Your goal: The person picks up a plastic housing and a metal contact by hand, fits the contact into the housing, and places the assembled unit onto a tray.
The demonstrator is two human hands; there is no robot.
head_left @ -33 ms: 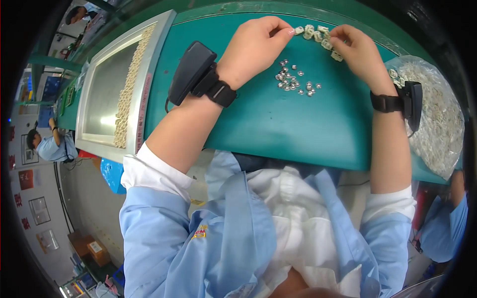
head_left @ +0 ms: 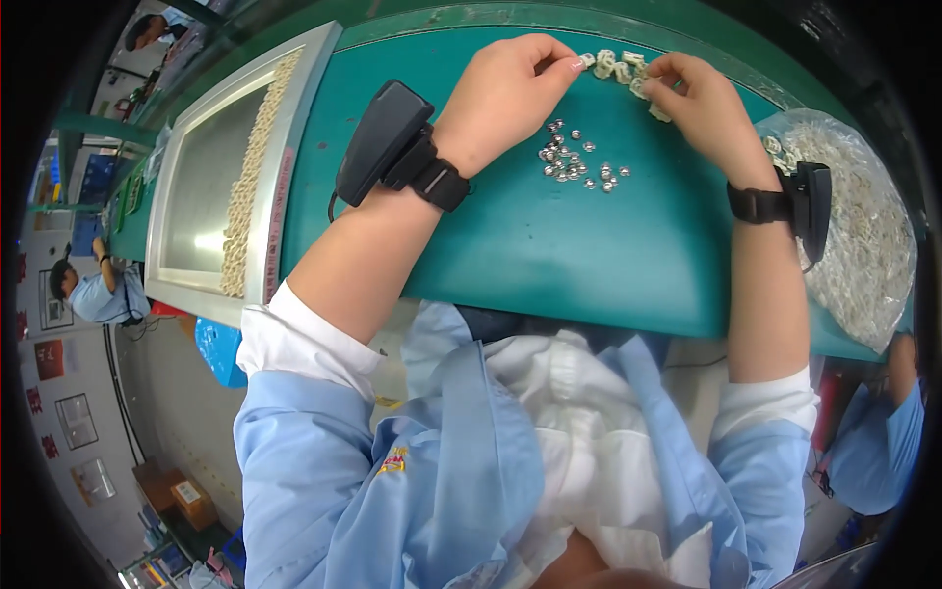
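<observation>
At the far side of the green table mat, my left hand is closed, thumb and forefinger pinching a small cream plastic part. To its right lies a loose cluster of similar cream parts. My right hand bends over the right end of this cluster, thumb and fingers drawn together. Whatever sits between those fingertips is hidden. Small shiny metal pieces lie scattered on the mat, nearer to me than the cream parts.
On the left rests a metal-framed tray with rows of small beige parts along one side. A clear plastic bag full of pale parts stands at the right, beside my right wrist. Other people in blue sit at both sides.
My right thumb has shifted slightly left, closer to the cream parts. The left hand keeps its pinch, and the whole view has moved a little.
</observation>
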